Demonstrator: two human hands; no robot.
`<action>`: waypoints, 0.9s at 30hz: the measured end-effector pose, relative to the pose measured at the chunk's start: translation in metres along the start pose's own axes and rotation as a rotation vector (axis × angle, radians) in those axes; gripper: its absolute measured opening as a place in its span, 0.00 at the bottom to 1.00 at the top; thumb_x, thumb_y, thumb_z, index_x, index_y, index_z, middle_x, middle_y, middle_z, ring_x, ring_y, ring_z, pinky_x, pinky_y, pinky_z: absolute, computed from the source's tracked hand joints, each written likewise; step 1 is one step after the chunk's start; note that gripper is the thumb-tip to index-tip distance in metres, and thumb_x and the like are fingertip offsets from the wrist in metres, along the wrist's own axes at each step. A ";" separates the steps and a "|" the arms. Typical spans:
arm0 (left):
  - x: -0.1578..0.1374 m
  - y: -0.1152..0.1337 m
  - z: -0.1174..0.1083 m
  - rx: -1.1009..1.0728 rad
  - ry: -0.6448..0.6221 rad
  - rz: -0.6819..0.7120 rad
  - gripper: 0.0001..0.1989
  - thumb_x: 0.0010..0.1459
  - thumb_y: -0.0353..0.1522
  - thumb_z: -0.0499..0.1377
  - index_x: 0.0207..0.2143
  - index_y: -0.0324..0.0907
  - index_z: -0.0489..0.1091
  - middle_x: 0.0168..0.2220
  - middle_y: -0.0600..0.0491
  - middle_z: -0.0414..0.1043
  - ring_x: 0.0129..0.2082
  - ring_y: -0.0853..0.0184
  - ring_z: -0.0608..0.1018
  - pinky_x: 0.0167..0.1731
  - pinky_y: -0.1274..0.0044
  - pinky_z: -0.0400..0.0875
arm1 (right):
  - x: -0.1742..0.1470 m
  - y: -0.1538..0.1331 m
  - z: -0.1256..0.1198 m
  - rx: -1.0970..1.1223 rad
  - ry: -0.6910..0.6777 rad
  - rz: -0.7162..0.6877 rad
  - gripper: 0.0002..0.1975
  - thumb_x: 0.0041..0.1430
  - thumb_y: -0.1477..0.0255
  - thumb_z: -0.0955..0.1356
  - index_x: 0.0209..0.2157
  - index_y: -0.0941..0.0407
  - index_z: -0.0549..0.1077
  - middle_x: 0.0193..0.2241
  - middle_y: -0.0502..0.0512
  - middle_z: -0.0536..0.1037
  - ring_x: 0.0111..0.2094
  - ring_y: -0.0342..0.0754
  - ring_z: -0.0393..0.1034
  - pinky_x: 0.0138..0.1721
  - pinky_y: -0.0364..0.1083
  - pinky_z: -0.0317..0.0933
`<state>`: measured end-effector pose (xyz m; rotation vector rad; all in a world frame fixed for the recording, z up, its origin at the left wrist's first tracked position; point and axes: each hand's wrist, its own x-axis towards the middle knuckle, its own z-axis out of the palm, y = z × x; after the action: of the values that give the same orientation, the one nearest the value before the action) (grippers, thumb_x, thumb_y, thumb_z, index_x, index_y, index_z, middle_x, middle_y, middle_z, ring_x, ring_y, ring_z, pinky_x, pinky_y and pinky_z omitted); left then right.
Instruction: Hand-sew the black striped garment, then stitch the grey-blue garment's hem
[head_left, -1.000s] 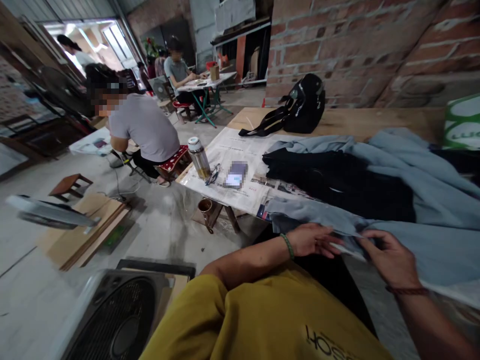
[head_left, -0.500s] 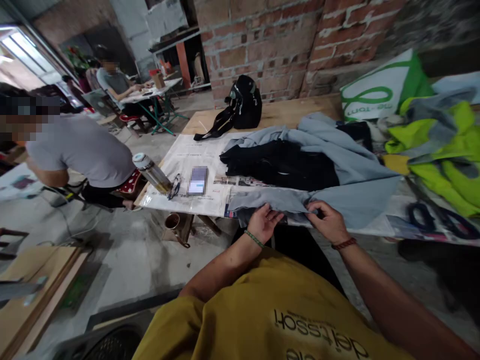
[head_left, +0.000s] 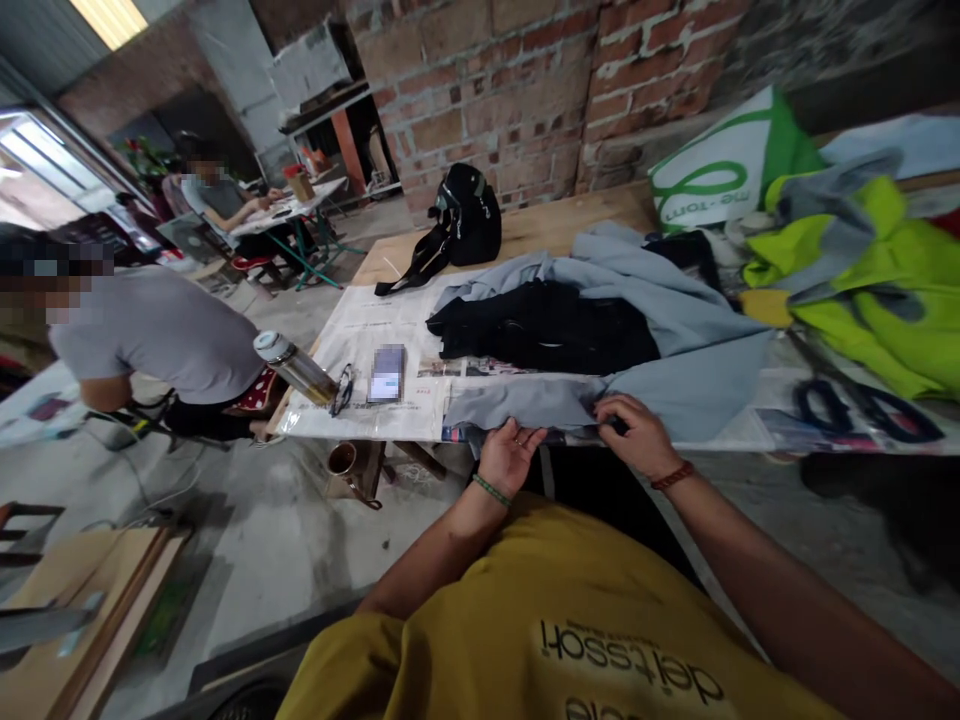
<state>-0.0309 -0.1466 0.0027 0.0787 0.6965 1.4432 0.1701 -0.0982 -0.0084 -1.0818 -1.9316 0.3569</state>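
Observation:
A piece of grey cloth lies along the near edge of the table, its front edge reaching my hands. My left hand, palm up with fingers bent, holds that edge between thumb and fingers. To its right, my right hand is closed in a pinch at the same cloth; a small dark bit shows by its fingertips, too small to name. Behind the strip lies a black cloth piece on a larger spread of grey fabric.
Large dark-handled scissors lie at the right. A bottle, a phone and glasses stand or lie left. Farther back are a black bag, a green-white bag and yellow-green clothing. A person sits left.
The view has shifted slightly, so the table's things sit further left. Both hands stay at the cloth's edge; the fingers of my right hand are curled in more.

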 end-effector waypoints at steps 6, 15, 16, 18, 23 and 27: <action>-0.002 -0.001 -0.002 0.037 -0.047 -0.049 0.07 0.54 0.28 0.56 0.23 0.38 0.66 0.25 0.52 0.72 0.31 0.66 0.77 0.49 0.62 0.66 | 0.000 -0.010 -0.002 0.018 0.151 -0.024 0.10 0.49 0.79 0.60 0.23 0.53 0.68 0.29 0.53 0.74 0.38 0.49 0.69 0.43 0.52 0.61; -0.005 -0.001 0.004 0.100 -0.029 -0.045 0.04 0.55 0.29 0.55 0.28 0.39 0.68 0.29 0.52 0.73 0.34 0.66 0.76 0.48 0.65 0.66 | 0.012 -0.063 0.011 -0.197 0.038 -0.171 0.04 0.54 0.72 0.64 0.30 0.54 0.72 0.31 0.54 0.76 0.36 0.49 0.67 0.40 0.50 0.55; -0.005 -0.001 0.004 0.100 -0.020 -0.031 0.04 0.55 0.29 0.56 0.28 0.39 0.68 0.29 0.53 0.73 0.34 0.67 0.76 0.48 0.67 0.67 | 0.014 -0.068 0.016 -0.208 -0.029 -0.192 0.04 0.55 0.70 0.65 0.31 0.54 0.72 0.30 0.54 0.75 0.35 0.49 0.67 0.39 0.49 0.54; -0.005 -0.002 0.005 0.095 -0.023 -0.009 0.04 0.55 0.29 0.56 0.29 0.39 0.69 0.29 0.53 0.72 0.34 0.68 0.76 0.47 0.70 0.67 | 0.017 -0.075 0.027 -0.249 -0.112 -0.218 0.06 0.54 0.68 0.66 0.33 0.55 0.72 0.31 0.54 0.75 0.35 0.49 0.65 0.39 0.49 0.52; -0.003 -0.003 0.003 0.053 -0.079 -0.004 0.05 0.55 0.27 0.55 0.31 0.37 0.70 0.33 0.53 0.73 0.34 0.71 0.75 0.43 0.76 0.68 | 0.026 -0.083 0.044 -0.391 -0.156 -0.225 0.09 0.52 0.68 0.67 0.34 0.57 0.72 0.32 0.56 0.75 0.36 0.52 0.63 0.37 0.50 0.48; -0.001 -0.001 0.003 0.038 0.004 -0.044 0.07 0.53 0.24 0.54 0.25 0.37 0.70 0.26 0.55 0.71 0.28 0.74 0.73 0.37 0.81 0.67 | 0.028 -0.087 0.047 -0.460 -0.194 -0.266 0.05 0.53 0.71 0.66 0.29 0.57 0.71 0.29 0.57 0.73 0.35 0.52 0.61 0.36 0.50 0.46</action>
<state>-0.0288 -0.1470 0.0050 0.0901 0.7249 1.3883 0.0783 -0.1192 0.0314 -1.0827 -2.3689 -0.1450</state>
